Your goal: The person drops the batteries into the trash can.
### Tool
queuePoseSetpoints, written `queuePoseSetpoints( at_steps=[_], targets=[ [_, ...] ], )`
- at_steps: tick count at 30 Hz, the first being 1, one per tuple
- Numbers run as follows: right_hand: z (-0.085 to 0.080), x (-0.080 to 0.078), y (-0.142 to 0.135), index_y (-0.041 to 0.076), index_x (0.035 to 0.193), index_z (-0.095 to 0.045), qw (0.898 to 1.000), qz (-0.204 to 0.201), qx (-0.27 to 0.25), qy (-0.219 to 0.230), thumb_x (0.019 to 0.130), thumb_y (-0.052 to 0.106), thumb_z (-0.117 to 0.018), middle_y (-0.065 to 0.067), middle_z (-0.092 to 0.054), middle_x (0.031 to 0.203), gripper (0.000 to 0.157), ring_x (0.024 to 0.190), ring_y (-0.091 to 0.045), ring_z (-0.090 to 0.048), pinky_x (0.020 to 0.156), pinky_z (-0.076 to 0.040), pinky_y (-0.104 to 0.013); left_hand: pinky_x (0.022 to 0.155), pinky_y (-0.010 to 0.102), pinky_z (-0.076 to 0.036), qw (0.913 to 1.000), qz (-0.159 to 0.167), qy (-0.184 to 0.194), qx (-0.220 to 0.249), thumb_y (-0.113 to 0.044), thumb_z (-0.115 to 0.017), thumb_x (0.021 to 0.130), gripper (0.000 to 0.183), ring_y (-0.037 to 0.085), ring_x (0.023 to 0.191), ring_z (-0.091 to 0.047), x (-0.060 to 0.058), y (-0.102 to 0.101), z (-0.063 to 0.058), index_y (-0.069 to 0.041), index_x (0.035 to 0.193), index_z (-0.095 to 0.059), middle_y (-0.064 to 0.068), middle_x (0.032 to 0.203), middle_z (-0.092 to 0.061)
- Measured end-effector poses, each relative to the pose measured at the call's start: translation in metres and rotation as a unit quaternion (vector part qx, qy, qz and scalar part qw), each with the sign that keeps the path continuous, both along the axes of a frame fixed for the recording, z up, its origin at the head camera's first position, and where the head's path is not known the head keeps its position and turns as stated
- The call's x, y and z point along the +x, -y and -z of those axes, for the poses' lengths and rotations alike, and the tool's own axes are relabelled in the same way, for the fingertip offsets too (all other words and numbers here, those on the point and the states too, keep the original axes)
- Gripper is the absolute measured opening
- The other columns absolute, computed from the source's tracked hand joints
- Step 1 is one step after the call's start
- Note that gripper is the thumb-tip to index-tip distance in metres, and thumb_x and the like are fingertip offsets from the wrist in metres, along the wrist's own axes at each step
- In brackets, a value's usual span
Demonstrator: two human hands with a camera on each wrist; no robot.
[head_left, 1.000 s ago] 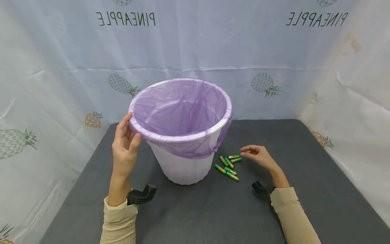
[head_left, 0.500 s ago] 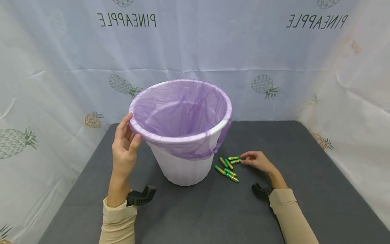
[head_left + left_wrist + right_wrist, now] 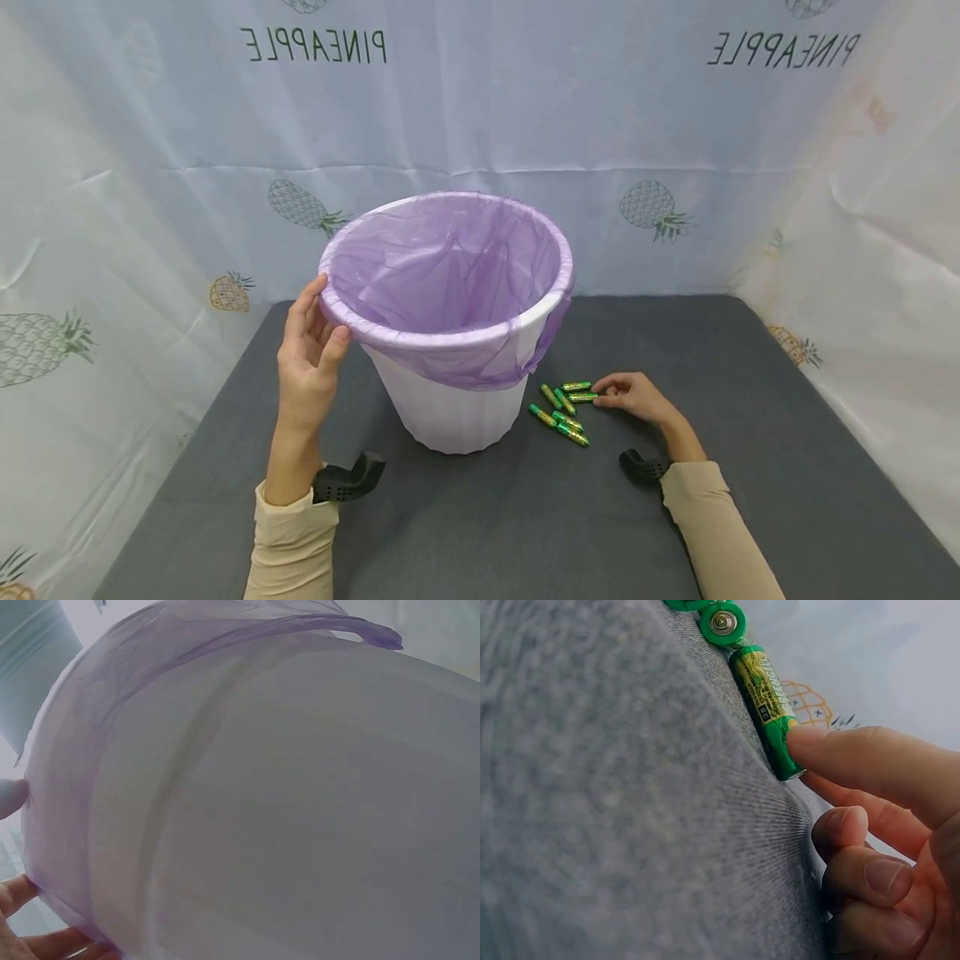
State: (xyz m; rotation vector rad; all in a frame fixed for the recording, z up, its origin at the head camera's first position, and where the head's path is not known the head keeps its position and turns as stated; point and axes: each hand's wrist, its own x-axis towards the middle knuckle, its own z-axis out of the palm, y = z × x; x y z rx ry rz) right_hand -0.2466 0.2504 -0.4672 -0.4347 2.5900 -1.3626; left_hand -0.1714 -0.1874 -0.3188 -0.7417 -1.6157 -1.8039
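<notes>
A white trash bin [image 3: 457,417], lined with a purple plastic bag [image 3: 450,283] folded over its rim, stands upright on the table. My left hand [image 3: 306,367] holds the near-left rim, fingers and thumb apart on it; the left wrist view shows the bin's wall [image 3: 300,802] up close. To the bin's right my right hand [image 3: 637,396] pinches the end of a green-and-gold battery [image 3: 766,709] between thumb and index finger. Its other fingers are curled. The battery still lies on the cloth among several like it [image 3: 566,423].
Dark grey cloth [image 3: 480,533] covers the table. A pale curtain with pineapple prints [image 3: 480,108] hangs behind and along both sides. Black wrist mounts sit on the left wrist [image 3: 348,479] and the right wrist [image 3: 643,467].
My right hand has come slightly down and its thumb and index finger have closed on the end of the nearest battery, which has turned slightly. The left hand and bin keep their places.
</notes>
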Motion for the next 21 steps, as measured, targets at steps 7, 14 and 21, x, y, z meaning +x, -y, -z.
queuePoseSetpoints(
  at_steps=[7,14,21],
  targets=[
    [-0.0013,0.0030,0.0009,-0.012,0.106,-0.066,1.000,-0.006,-0.009,0.014,0.083,0.007,-0.071,0.005,-0.051,0.068,0.030,0.054,0.000,-0.039,0.052,-0.035,-0.018,0.107,0.015,-0.039,1.0000,-0.002,0.004,-0.004,0.005,-0.047,0.092,0.053,0.009,0.126,-0.049,0.0010,-0.0003,-0.0005,0.000,0.144,-0.038,0.002,0.141,-0.047],
    [-0.0006,0.0007,0.0002,-0.009,0.104,-0.068,1.000,-0.002,0.016,0.014,0.084,0.011,-0.071,0.005,-0.052,0.067,0.029,0.053,0.000,-0.039,0.053,-0.035,-0.019,0.107,0.014,-0.040,1.0000,-0.004,0.006,-0.006,0.005,-0.047,0.092,0.053,0.009,0.126,-0.049,0.0015,0.0001,-0.0010,-0.001,0.144,-0.038,0.001,0.141,-0.047],
    [0.0010,0.0004,-0.0027,-0.007,0.104,-0.069,1.000,0.009,0.017,0.016,0.086,0.017,-0.070,0.008,-0.058,0.070,0.029,0.058,0.000,-0.045,0.057,-0.040,-0.020,0.107,0.014,-0.039,0.9999,-0.005,0.008,-0.008,0.005,-0.047,0.092,0.053,0.009,0.125,-0.049,0.0017,0.0004,-0.0013,-0.001,0.144,-0.037,0.001,0.141,-0.047]
  ],
)
